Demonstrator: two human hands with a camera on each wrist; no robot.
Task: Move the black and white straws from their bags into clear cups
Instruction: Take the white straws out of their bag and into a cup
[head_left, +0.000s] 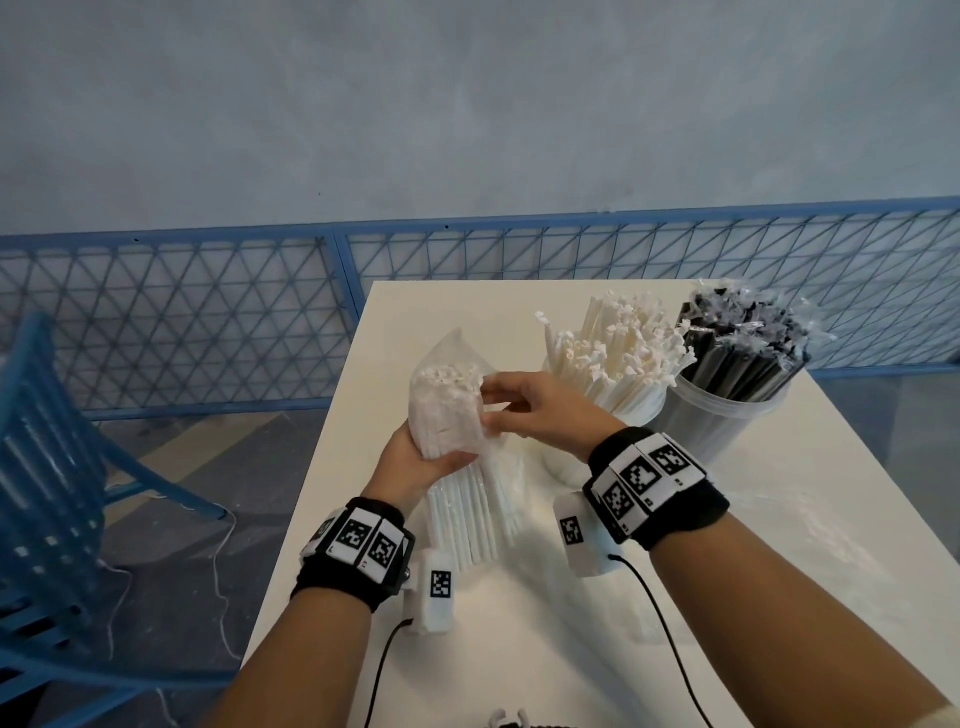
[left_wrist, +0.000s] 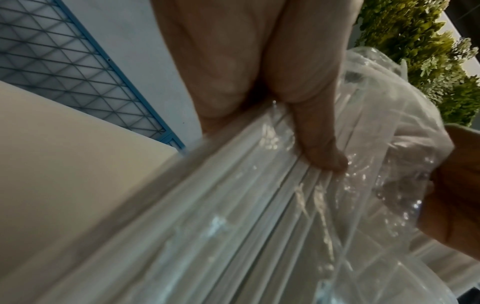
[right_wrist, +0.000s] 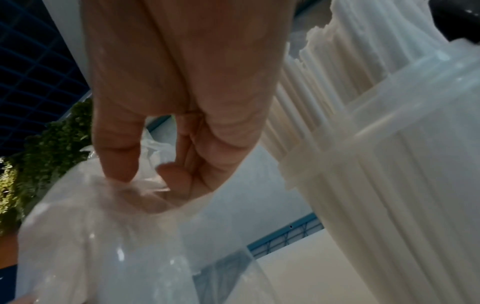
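A clear plastic bag of white straws (head_left: 452, 415) is held upright over the white table (head_left: 779, 597). My left hand (head_left: 415, 457) grips the bundle around its middle, thumb pressed on the plastic (left_wrist: 319, 152). My right hand (head_left: 524, 410) pinches the open top edge of the bag (right_wrist: 124, 197) beside the straw ends. Behind stand a clear cup of white straws (head_left: 613, 358) and a clear cup of black straws (head_left: 737, 364). The white-straw cup (right_wrist: 402, 164) is close to my right wrist.
A blue mesh fence (head_left: 208, 322) runs behind the table. A blue chair (head_left: 47, 467) stands at the left. Thin black cables (head_left: 660, 623) trail from both wrist cameras across the near table. Green foliage (left_wrist: 420, 51) shows beyond the bag.
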